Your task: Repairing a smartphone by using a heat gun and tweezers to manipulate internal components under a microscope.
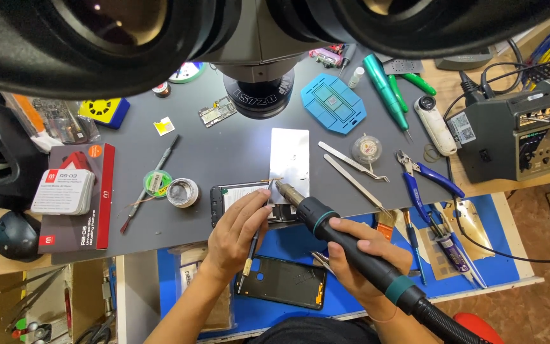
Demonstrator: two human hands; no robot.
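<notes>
An opened phone body point(227, 200) lies on the grey work mat point(224, 146) under the microscope. My left hand point(237, 232) rests on it and grips a thin tool point(249, 255), probably tweezers, with its handle pointing back towards me. My right hand point(364, 258) is closed around a black hot-air handle with teal rings point(326, 226); the metal nozzle point(286, 190) points at the phone's upper right corner. A silver metal plate point(289, 159) lies just behind the nozzle. A black phone back cover point(284, 280) sits on the blue mat point(288, 239) between my forearms.
Two tweezers point(351, 169) and blue-handled pliers point(424, 175) lie to the right, with a rework station point(510, 137) beyond. A blue jig point(332, 102), teal pens point(386, 89), solder wire spool point(183, 192), red-grey box point(74, 197) and microscope eyepieces point(256, 38) surround the mat.
</notes>
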